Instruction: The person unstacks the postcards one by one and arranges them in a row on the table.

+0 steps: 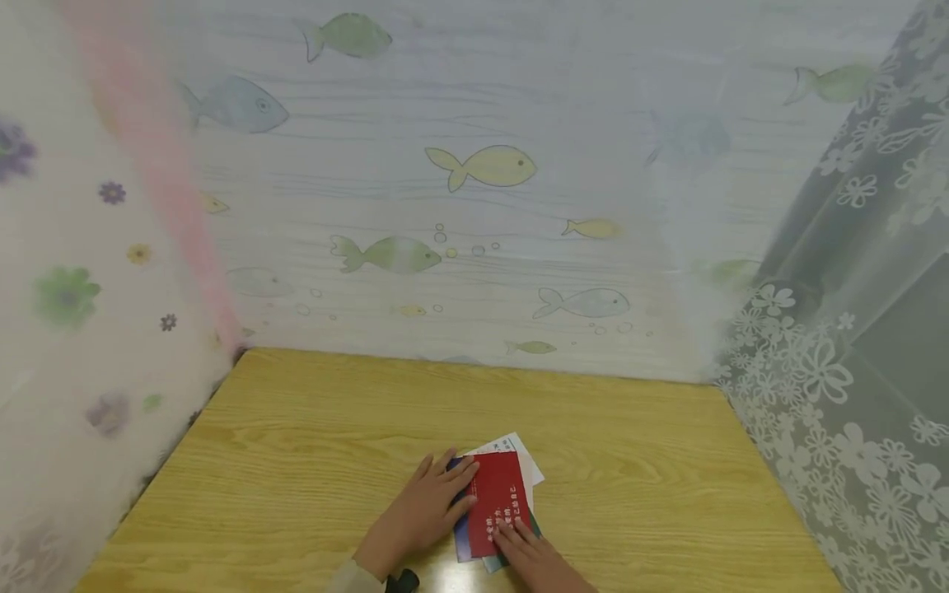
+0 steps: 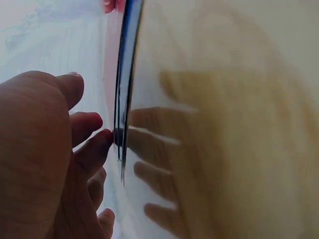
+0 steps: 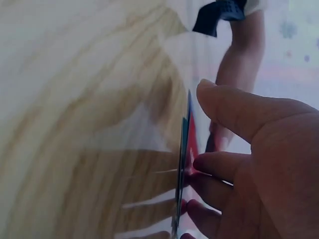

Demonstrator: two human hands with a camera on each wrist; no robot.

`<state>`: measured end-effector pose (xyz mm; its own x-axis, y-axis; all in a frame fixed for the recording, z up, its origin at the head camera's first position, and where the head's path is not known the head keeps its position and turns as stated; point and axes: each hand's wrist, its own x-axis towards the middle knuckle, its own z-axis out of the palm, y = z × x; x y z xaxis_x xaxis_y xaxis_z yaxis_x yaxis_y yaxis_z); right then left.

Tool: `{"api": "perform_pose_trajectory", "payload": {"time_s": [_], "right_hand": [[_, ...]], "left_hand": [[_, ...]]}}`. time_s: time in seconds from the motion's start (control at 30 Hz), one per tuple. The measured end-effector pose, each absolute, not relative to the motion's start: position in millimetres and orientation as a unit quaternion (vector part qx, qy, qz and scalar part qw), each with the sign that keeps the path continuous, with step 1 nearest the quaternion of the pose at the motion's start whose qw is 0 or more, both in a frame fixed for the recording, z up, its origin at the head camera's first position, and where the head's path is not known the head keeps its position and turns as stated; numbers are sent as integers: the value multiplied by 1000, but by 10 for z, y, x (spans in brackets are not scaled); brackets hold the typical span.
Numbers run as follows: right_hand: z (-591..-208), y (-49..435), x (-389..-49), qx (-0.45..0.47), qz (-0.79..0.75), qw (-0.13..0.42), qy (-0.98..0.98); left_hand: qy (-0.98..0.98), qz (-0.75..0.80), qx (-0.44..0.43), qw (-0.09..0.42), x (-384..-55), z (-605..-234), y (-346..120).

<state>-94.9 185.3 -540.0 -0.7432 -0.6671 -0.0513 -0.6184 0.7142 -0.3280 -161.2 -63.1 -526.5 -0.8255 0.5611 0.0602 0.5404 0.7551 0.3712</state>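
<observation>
On the red card [image 1: 494, 487], you see white Chinese lettering in four lines, turned sideways; the last seems to include "自己给自己", and "努力" shows in the second. Your right hand [image 1: 539, 562] covers part of it. Tiny print near the card's left edge and dark characters on the white sheet [image 1: 529, 464] are too small for you to read.

A wood-grain table [image 1: 638, 478] with a glossy, yellow-brown top. On its near part, midway across, lies a loose pile [image 1: 498, 469] of papers: a red card [image 1: 493, 499] with white writing uppermost, a white sheet [image 1: 530, 463] jutting out at the far end, blue and green edges showing beneath.
</observation>
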Motion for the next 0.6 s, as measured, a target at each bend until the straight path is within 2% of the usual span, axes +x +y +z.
{"api": "perform_pose_trajectory", "payload": {"time_s": [0.2,0.6], "right_hand": [[-5353,1946,-973,-315,-150,72,934],[-5159,2150,-1120,-247,-276,155,916]], "left_hand": [[939,175,297,22,-1508,-5240,-682],[928,164,331,54,-1171,-5099,-756]]}}
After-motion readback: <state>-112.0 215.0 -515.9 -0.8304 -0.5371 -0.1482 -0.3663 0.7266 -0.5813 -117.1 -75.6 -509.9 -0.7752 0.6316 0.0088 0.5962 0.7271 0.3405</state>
